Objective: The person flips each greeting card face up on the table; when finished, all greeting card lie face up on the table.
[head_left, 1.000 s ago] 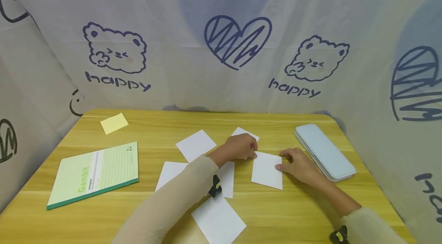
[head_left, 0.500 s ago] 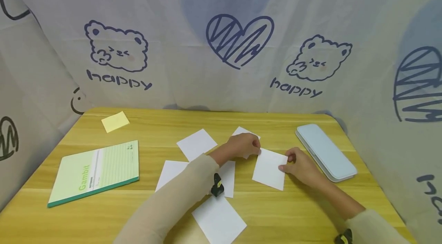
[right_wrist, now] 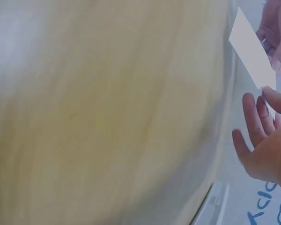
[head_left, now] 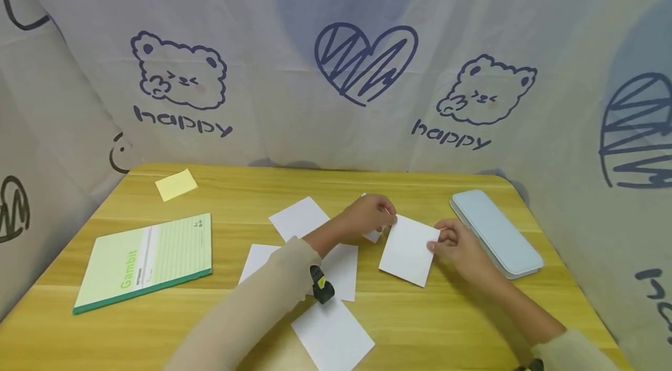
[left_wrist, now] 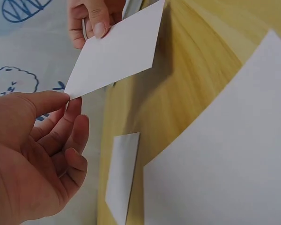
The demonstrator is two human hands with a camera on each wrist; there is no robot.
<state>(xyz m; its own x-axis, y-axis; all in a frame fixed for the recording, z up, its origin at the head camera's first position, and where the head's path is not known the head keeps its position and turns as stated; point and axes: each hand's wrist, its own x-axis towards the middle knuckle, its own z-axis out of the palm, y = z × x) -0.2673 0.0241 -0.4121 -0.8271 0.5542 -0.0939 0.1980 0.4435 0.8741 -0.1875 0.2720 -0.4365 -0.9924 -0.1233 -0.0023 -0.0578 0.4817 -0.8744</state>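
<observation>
A white card (head_left: 408, 249) is held tilted above the wooden table (head_left: 472, 312), its near edge low. My left hand (head_left: 389, 218) pinches its far left corner between thumb and forefinger, as the left wrist view shows with the card (left_wrist: 117, 56) and left hand (left_wrist: 69, 101). My right hand (head_left: 434, 242) pinches the card's right corner. From the right wrist view the card (right_wrist: 252, 55) is seen nearly edge-on, with the right hand (right_wrist: 267, 105) at its lower end and the left hand (right_wrist: 277, 33) at its upper end.
Other white cards lie about: one behind the left arm (head_left: 298, 218), one under it (head_left: 341, 269), one near the front edge (head_left: 333, 336). A green notebook (head_left: 144, 260) and a yellow sticky note (head_left: 175, 185) lie at the left, a pale blue case (head_left: 496, 231) at the right. Printed cloth surrounds the table.
The card lay flat on the table a second ago. Both hands have taken its corners and raised its far edge off the wood, and the left hand has moved up and back.
</observation>
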